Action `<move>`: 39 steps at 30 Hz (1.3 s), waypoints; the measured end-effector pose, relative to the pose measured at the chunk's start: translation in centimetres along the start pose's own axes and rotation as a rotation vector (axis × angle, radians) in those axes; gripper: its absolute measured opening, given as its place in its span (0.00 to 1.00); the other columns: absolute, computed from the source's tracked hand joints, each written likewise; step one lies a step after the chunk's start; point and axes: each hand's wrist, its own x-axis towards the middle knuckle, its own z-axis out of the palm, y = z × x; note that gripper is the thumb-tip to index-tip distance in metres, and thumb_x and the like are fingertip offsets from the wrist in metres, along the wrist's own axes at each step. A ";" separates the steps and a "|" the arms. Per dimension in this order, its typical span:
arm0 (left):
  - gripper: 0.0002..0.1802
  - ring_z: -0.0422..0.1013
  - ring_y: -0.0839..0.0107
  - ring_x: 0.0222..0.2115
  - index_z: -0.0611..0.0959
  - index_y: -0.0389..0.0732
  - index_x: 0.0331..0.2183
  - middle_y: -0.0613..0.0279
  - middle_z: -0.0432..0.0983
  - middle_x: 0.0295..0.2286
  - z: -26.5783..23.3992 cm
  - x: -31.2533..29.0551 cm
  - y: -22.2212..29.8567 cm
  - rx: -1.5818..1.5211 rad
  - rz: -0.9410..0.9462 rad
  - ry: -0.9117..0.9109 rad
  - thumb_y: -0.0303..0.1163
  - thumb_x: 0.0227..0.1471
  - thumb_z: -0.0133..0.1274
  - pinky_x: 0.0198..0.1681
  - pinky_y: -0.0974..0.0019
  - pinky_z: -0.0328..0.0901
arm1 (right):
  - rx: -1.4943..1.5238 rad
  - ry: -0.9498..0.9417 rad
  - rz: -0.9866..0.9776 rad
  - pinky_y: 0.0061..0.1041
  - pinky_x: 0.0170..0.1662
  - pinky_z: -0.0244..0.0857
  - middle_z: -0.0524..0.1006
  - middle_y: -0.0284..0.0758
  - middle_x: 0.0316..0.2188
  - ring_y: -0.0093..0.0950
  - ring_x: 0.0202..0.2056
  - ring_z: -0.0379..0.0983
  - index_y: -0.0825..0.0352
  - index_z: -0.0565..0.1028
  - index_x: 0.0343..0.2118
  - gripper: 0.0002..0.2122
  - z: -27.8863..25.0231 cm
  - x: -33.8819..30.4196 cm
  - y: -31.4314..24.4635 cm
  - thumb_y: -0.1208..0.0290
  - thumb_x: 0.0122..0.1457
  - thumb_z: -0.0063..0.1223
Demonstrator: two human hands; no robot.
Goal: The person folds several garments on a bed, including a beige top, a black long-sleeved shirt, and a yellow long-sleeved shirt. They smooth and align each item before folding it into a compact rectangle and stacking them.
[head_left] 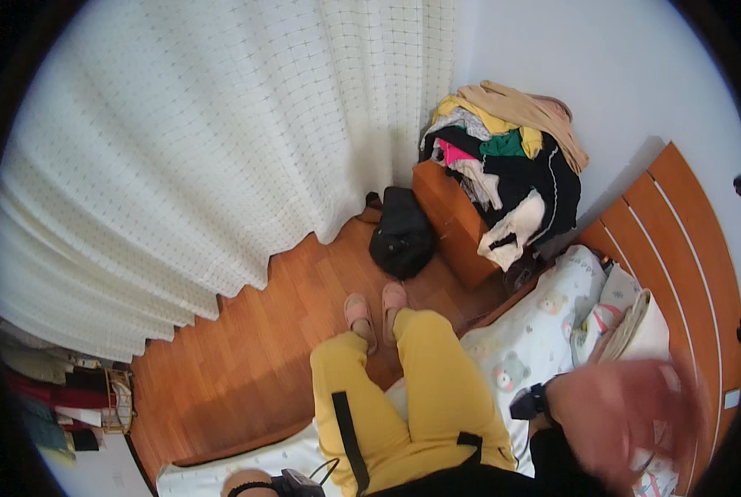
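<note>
At the lower right my right hand is smeared by motion, with a dark watch-like device strapped at the wrist. Its fingers are too blurred to make out, and I cannot tell whether it holds anything. It is over the bed near the headboard, closest to a bundle of pale folded cloth and a patterned pillow. Of my left arm only a bit of skin with a black band shows at the lower edge, beside a small dark device with a cable; its fingers are hidden.
I sit on a bed with a white bear-print sheet. A wooden headboard rises at right. Clothes are heaped on a wooden cabinet, beside a black bag. A white curtain hangs at left; a clothes rack stands lower left.
</note>
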 end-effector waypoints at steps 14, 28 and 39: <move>0.34 0.49 0.50 0.67 0.69 0.45 0.63 0.50 0.50 0.66 -9.6 -31.8 5.8 0.042 -2.043 -1.650 0.30 0.54 0.57 0.66 0.51 0.55 | -0.051 -0.638 2.418 0.36 0.50 0.66 0.66 0.27 0.58 0.27 0.56 0.60 0.47 0.68 0.63 0.24 13.0 -64.3 31.2 0.64 0.64 0.56; 0.34 0.59 0.43 0.61 0.67 0.44 0.64 0.40 0.48 0.65 -8.7 -36.2 6.6 -0.205 -2.026 -1.441 0.27 0.56 0.54 0.60 0.50 0.62 | -0.187 -1.564 1.696 0.32 0.45 0.71 0.82 0.36 0.39 0.29 0.40 0.77 0.68 0.79 0.46 0.15 4.1 -53.8 25.9 0.63 0.62 0.58; 0.49 0.65 0.43 0.56 0.68 0.54 0.63 0.38 0.39 0.67 -6.9 -35.6 4.1 -0.271 -1.844 -1.914 0.30 0.40 0.72 0.50 0.55 0.73 | -0.104 -1.033 1.019 0.27 0.41 0.73 0.80 0.33 0.33 0.27 0.35 0.77 0.66 0.77 0.44 0.11 1.1 -18.1 31.7 0.77 0.57 0.60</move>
